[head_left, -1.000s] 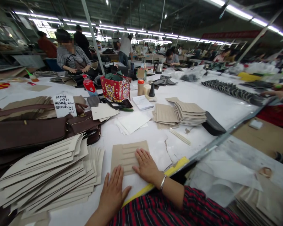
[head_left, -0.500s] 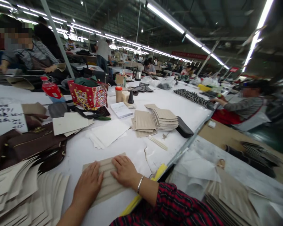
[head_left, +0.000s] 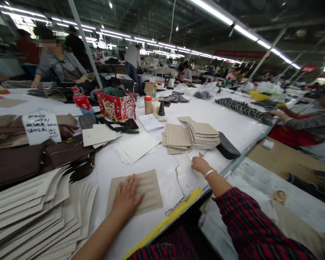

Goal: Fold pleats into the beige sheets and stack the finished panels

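Note:
My left hand [head_left: 128,195] lies flat with fingers spread on a beige fabric panel [head_left: 148,186] with raised parallel ridges. Farther right, my right hand [head_left: 200,165] is closed at one end of a thin pale flat strip [head_left: 189,156], most of which the hand hides. Just beyond that hand, two stacks of similar beige panels [head_left: 204,134] lean against each other. A small grey scrap [head_left: 202,154] lies close to its knuckles.
Fanned pale panels [head_left: 43,216] fill the near left, with brown leather bags [head_left: 18,159] behind. White sheets [head_left: 137,146], a notepad [head_left: 151,122], a red patterned box [head_left: 116,105] and a black case [head_left: 228,146] stand around. Yellow tape [head_left: 165,220] lines the near edge. Co-workers sit left and right.
My right hand has left the ridged panel and reached forward and right to the pale strip. My left hand stays on the panel. The view has shifted left.

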A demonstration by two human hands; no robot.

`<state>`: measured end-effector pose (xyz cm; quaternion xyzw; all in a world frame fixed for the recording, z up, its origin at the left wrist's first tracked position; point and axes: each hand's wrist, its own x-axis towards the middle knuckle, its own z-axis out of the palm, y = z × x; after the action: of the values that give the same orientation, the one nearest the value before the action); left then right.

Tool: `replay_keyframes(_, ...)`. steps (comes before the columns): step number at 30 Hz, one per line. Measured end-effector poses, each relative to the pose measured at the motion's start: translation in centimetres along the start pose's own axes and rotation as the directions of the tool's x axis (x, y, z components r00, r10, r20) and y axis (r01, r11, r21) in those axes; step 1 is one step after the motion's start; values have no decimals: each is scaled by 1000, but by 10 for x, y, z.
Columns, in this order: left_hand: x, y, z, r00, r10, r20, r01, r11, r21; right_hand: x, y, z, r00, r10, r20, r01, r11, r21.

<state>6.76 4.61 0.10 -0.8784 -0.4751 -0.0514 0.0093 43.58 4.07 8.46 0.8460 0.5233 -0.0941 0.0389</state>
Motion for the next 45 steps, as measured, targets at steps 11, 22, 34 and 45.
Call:
replay_keyframes(11,-3,7,-2,999,30,39,-26,994,-103,-54,-141,20,932,-311,-187,361,746,560)
replay_keyframes(22,-5,9,-1,1000,26,4,-25,987,-156,-72,-168,13,933,-295,-207,341,908,243)
replay_keyframes(34,-3,37,-23,994,-107,26,110,949,-295,-168,-89,32,995,-101,6,49,524,850)
replay_keyframes(45,-47,6,-51,795,592,134,-468,738,-485,-107,-127,19,897,-435,-80,296,456,840)
